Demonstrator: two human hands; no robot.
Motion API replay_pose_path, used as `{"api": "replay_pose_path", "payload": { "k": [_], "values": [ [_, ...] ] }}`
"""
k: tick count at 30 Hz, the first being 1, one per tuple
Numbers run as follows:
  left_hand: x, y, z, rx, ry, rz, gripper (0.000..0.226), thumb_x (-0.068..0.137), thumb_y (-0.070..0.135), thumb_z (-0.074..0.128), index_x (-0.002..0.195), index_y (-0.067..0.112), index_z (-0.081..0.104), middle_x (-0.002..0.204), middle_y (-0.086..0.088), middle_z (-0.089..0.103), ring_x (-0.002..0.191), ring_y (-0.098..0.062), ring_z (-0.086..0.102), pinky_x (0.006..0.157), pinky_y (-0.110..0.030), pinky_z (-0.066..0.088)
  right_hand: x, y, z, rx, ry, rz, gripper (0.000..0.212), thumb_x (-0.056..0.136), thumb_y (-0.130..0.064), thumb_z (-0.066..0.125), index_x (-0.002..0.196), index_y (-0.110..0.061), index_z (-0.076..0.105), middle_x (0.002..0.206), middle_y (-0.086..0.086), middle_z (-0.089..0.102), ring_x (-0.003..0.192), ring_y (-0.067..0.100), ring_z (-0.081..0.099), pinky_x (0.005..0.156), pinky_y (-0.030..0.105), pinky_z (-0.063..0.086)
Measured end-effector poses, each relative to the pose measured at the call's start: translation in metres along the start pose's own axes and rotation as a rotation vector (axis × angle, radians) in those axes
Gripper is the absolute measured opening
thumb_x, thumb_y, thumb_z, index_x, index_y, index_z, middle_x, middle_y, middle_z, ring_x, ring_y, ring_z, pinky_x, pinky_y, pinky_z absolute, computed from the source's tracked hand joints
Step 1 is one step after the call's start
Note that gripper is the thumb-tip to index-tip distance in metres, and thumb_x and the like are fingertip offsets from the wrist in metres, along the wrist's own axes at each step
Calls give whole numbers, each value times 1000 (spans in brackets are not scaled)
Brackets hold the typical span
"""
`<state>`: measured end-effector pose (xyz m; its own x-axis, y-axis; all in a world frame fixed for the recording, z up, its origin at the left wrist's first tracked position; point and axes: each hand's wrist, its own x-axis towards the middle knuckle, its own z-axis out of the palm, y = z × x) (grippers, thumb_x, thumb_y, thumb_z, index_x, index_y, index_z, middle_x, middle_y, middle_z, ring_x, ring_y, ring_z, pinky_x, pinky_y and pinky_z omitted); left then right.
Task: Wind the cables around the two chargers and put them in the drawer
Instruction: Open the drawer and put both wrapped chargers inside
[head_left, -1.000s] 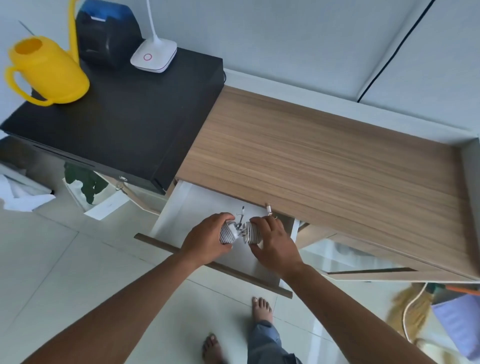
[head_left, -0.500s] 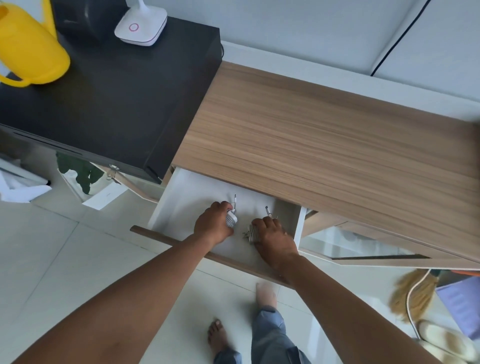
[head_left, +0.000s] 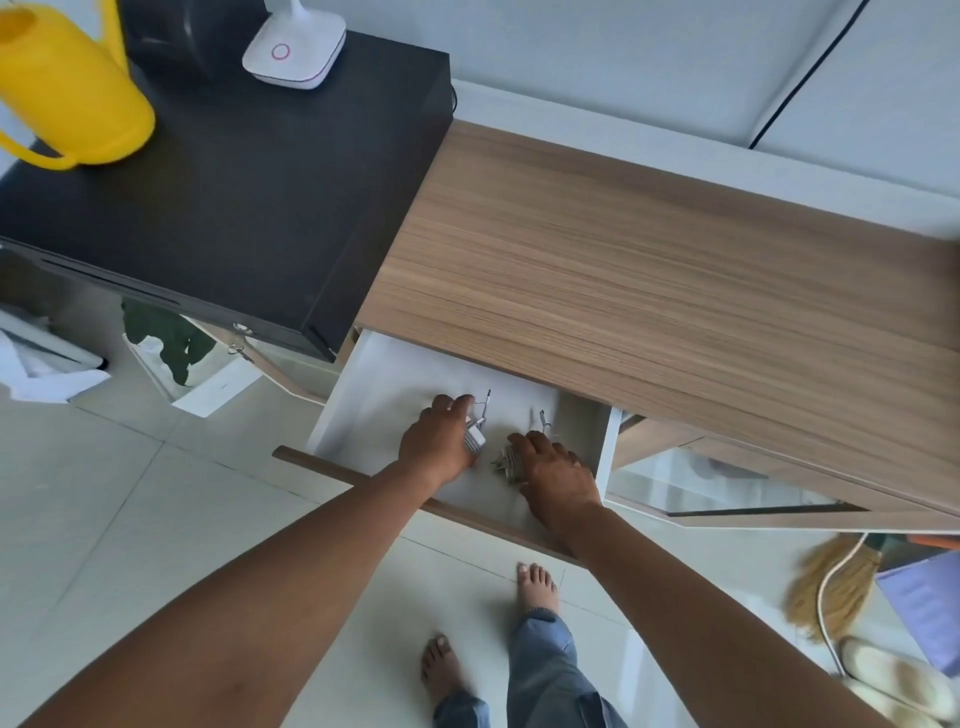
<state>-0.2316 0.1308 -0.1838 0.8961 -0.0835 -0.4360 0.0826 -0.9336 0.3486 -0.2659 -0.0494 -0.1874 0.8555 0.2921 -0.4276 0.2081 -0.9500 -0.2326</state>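
The white drawer (head_left: 374, 395) under the wooden desk top stands pulled out. Both my hands are inside it. My left hand (head_left: 441, 441) curls around a white charger (head_left: 475, 438) wound with its cable, a plug end sticking up behind the fingers. My right hand (head_left: 558, 467) rests over the second wound charger (head_left: 509, 460), which sits low on the drawer floor; its cable end pokes up behind the hand. The two chargers lie a little apart.
The wooden desk top (head_left: 649, 270) overhangs the drawer's back. A black cabinet (head_left: 249, 197) at left carries a yellow watering can (head_left: 67, 104) and a white lamp base (head_left: 293, 52). A glass-fronted door (head_left: 727, 483) hangs open at right. My bare feet (head_left: 537, 582) stand on the tiled floor.
My hands moved the two chargers apart and lowered them from above the drawer front onto the drawer floor. The camera tilted slightly.
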Motion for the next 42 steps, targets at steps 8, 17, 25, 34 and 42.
{"api": "replay_pose_path", "payload": {
  "k": [8, 17, 25, 34, 42],
  "values": [
    [-57, -24, -32, -104, 180, 146, 38, 86, 34, 69, 123, 29, 62, 123, 6, 60, 108, -15, 59, 81, -28, 48, -57, -2, -18, 167, 182, -32, 50, 93, -27, 58, 140, -19, 45, 140, 3, 47, 124, 26, 49, 102, 35, 43],
    [-116, -46, -16, -107, 316, 269, 36, 77, 47, 76, 106, 26, 73, 110, 8, 68, 107, -14, 58, 90, -31, 48, -117, -19, 8, 166, 373, -55, 35, 74, -29, 81, 105, -18, 71, 95, 0, 68, 87, 26, 66, 74, 36, 53],
    [-113, -46, -12, -36, 307, 243, 23, 71, 27, 83, 92, 27, 75, 88, 5, 65, 87, -20, 62, 72, -28, 46, -112, -18, 15, 140, 457, -35, 31, 71, -7, 81, 99, -19, 75, 81, 2, 60, 71, 26, 60, 60, 33, 53],
    [-73, -23, -33, 85, 247, 245, 23, 84, 30, 72, 107, 26, 71, 104, 6, 62, 105, -15, 55, 74, -27, 44, -78, -5, -17, 13, 446, -5, 31, 68, -13, 83, 97, -19, 72, 81, 1, 63, 75, 27, 62, 66, 36, 52],
    [-37, 2, -57, 399, 418, 373, 91, 66, 32, 86, 144, 20, 41, 141, -11, 44, 132, -31, 39, 114, -45, 31, -49, 16, -53, -74, 437, 126, 82, 71, -41, 74, 142, -23, 37, 148, 10, 37, 140, 31, 29, 107, 47, 34]
  ]
}}
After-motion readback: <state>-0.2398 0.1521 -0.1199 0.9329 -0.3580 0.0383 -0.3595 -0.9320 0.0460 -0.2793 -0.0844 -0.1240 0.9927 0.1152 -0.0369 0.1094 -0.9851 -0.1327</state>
